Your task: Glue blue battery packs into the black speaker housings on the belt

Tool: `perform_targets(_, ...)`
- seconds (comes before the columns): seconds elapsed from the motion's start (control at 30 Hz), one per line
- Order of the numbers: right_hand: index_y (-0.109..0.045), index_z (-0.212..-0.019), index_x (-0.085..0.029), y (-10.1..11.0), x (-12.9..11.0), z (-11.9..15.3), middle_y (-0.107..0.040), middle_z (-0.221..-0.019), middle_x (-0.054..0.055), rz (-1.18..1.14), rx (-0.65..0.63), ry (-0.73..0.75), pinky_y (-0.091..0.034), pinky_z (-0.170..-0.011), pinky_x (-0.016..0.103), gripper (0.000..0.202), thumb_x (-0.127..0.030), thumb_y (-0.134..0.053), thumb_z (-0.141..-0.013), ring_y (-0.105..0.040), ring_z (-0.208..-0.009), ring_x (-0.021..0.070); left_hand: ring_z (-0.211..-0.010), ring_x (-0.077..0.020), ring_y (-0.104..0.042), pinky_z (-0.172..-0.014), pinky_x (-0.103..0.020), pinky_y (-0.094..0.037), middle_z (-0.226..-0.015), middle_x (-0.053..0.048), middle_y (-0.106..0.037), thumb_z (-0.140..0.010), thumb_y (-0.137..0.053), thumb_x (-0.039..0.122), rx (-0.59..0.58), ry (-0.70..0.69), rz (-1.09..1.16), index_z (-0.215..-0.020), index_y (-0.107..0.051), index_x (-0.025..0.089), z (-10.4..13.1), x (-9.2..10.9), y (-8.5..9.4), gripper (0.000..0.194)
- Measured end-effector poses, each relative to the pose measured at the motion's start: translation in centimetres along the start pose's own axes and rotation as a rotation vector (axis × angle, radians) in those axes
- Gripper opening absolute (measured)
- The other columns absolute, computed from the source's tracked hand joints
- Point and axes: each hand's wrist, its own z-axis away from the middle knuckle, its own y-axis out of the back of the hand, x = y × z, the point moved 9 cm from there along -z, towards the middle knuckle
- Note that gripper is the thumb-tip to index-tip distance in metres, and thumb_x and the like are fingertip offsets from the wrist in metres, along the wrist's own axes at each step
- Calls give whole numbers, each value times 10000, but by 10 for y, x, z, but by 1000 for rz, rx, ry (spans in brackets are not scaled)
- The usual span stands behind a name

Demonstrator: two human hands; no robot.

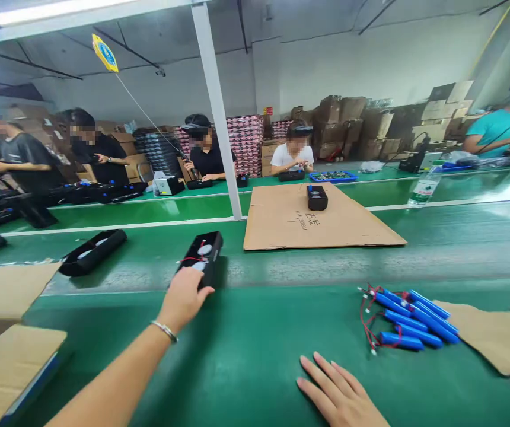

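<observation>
My left hand (184, 299), with a bracelet at the wrist, grips the near end of a black speaker-like housing (213, 252) on the green belt. White round parts and red wires show inside the housing. My right hand (337, 388) lies spread on the green work surface (255, 350) with nothing in it. Beyond it to the right is a pile of blue cylindrical cells (415, 320) with red wires. Another open black housing (95, 252) lies on the belt to the left.
A flat cardboard sheet (277, 228) carries a black unit (316, 198). A metal post (217, 107) rises behind the belt. Cardboard pieces (495, 338) lie right and left. A bottle (424, 187) stands at the right. Several people work across the belt.
</observation>
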Motion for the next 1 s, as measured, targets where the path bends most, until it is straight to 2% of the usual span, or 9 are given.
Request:
perform_targets(0.1,-411,-1343,-273,14,1,-2,-363,-1397,48,-111,-10,-81,-445,-932,433,574,-524,-516,-838,-394,-1240,289,-864,-217,-524,-773,-325,-441,-974,-77,-561,-807,-617,334,-21,-108,189,-915,-550,160,47,93,25,215)
perform_targets(0.23,-541,-1165,-208,48,42,24,-572,-1164,62,-156,260,-342,-454,-911,308,324,-325,-384,-906,-514,-1094,173,-848,-222,-526,-777,-366,-460,-999,-71,-574,-775,-663,278,-9,-180,262,-969,-553,160,102,190,48,252)
perform_targets(0.4,-591,-945,-139,86,120,74,-575,-992,122,45,369,-537,-404,-897,421,307,-120,-323,-797,-515,-969,242,-834,-209,-552,-762,-359,-481,-956,-36,-600,-642,-771,158,71,-258,264,-914,-568,171,154,255,55,339)
perform_targets(0.57,-603,-1005,-105,82,154,87,-549,-1002,163,141,262,-565,-392,-848,473,296,-171,-406,-794,-489,-916,298,-716,-202,-567,-625,-342,-490,-853,-30,-616,-548,-837,299,186,-340,236,-823,-571,163,189,296,49,406)
perform_targets(0.7,-604,-903,-143,72,159,82,-560,-893,121,113,173,-543,-418,-797,414,185,-215,-487,-780,-520,-862,271,-762,-216,-577,-658,-349,-501,-906,-48,-630,-607,-789,395,181,-335,408,-851,-580,176,188,293,66,389)
perform_targets(0.8,-569,-919,-177,65,152,82,-590,-889,70,55,138,-509,-439,-762,335,152,-211,-478,-802,-563,-841,216,-949,-220,-551,-841,-375,-466,-1077,-72,-595,-806,-608,325,267,-153,618,-1038,-555,206,185,245,94,266)
perform_targets(0.87,-548,-986,-177,63,144,85,-600,-936,71,30,160,-505,-453,-752,323,188,-257,-443,-851,-578,-855,206,-851,-189,-555,-782,-345,-469,-950,-68,-608,-876,-488,322,267,-37,784,-988,-568,205,196,209,101,180)
perform_targets(0.9,-532,-1048,-173,63,138,87,-593,-988,82,27,185,-508,-457,-766,330,235,-283,-417,-875,-577,-886,209,-773,-173,-549,-733,-322,-469,-842,-56,-603,-889,-460,349,162,5,895,-887,-585,202,205,197,94,193)
perform_targets(1.0,-433,-1255,-200,63,118,88,-549,-1107,88,27,260,-509,-455,-814,350,361,-317,-338,-927,-554,-967,212,-675,-148,-539,-678,-292,-473,-687,-33,-566,-884,-467,431,-400,110,1155,-680,-574,182,255,194,52,339)
